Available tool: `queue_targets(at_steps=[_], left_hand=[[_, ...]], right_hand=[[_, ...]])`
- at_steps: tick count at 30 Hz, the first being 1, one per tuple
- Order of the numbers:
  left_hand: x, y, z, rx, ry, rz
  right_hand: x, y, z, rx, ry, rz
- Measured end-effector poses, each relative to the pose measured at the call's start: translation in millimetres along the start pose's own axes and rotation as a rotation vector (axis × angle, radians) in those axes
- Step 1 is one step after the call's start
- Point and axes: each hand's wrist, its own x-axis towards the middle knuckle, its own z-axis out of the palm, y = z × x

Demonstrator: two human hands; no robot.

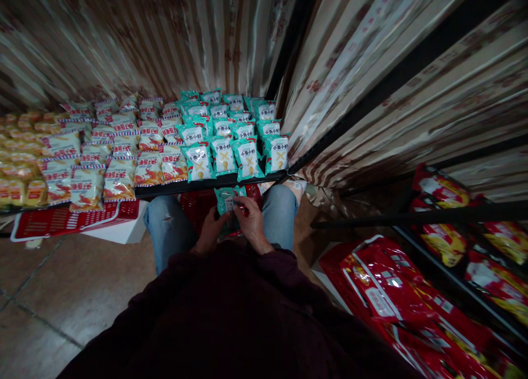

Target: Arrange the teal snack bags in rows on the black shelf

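Note:
Between my knees, a teal snack bag (224,198) is held low in front of the shelf edge, with what looks like its back label facing up. My left hand (212,229) grips its left side, the thumb along the edge. From the right, my right hand (251,219) has its fingers closed over the bag's right part. Just beyond, rows of teal and white snack bags (248,158) stand upright on the shelf. A red plastic basket (193,203) shows below and behind the held bag, partly hidden by my hands and legs.
White and orange snack bags (119,178) and small yellow packs (16,170) fill the shelf leftward. A black shelf edge (169,188) runs before my knees. Red bags (383,280) lie at lower right, beside a black rack bar (412,217). Pleated curtain (165,38) hangs behind.

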Motion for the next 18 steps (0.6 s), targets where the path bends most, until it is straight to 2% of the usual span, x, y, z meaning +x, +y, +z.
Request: queue_targets(at_steps=[6,18], left_hand=[[-3,11,4,-0.282,-0.058,-0.098],[0,19,6,-0.413,-0.056,-0.134]], right_hand=[[0,-2,-1,-0.033,0.035,0.008],[3,-3,-3,0.010,0.022,0.027]])
